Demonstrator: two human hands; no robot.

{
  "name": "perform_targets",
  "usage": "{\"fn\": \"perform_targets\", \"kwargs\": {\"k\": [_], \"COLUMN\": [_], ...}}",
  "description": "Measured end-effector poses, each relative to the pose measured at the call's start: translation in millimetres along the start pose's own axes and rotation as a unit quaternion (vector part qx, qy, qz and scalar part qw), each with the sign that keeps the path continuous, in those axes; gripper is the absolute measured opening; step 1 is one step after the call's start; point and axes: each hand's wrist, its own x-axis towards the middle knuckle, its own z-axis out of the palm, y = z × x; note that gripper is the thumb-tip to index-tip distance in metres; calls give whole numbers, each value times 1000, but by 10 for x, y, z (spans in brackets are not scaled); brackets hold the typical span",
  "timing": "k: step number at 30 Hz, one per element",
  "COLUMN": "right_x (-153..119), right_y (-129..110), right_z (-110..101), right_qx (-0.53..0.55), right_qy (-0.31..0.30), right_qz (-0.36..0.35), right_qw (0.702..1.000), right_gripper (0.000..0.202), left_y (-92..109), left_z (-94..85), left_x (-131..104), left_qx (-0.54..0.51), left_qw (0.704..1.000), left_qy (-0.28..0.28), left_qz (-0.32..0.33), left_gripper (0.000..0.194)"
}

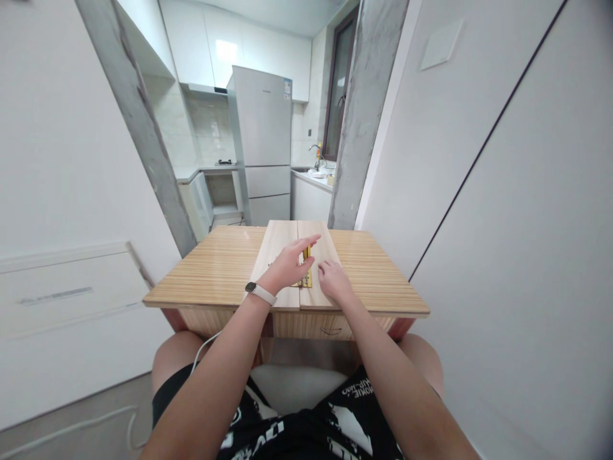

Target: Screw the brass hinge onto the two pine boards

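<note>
Two pale wooden boards [313, 295] lie side by side on the striped wooden table [220, 262], with a narrow seam between them. My left hand [291, 263], with a watch on its wrist, is over the boards with its fingers stretched out and its thumb apart. Just beyond its palm shows a small yellow and black object [306, 252]; whether the hand touches it I cannot tell. A yellow piece with dark marks [308, 279] lies below the thumb, across the seam. My right hand [334, 279] rests on the right board, fingers bent, their tips partly hidden.
A drawer with a metal handle [331, 330] is under the table's near edge, above my legs. Behind the table stand a grey fridge [265, 121] and a counter with a sink tap [316, 153]. A white wall panel [502, 191] rises at the right.
</note>
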Motion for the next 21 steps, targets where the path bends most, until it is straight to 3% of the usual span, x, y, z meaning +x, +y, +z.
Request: {"fn": "perform_targets", "kwargs": {"k": [5,12,17,21], "right_x": [-2,1,-9,-14], "right_y": [-11,-7,-8,-17], "right_z": [-13,-14,-21,-35], "right_qx": [-3,-4,-1,0], "right_qy": [-3,-5,-1,-4], "right_qz": [3,-3,-3,-2], "right_qw": [1000,1000,1000,1000], "right_gripper": [35,35,34,34], "left_y": [-31,35,31,-9], "left_z": [29,10,30,51], "left_x": [13,5,-5,3], "left_qx": [-55,14,-21,-59], "left_qw": [998,999,1000,998], "left_qy": [-26,8,-4,2], "left_qz": [-13,-35,-20,-25], "left_gripper": [69,40,60,56]}}
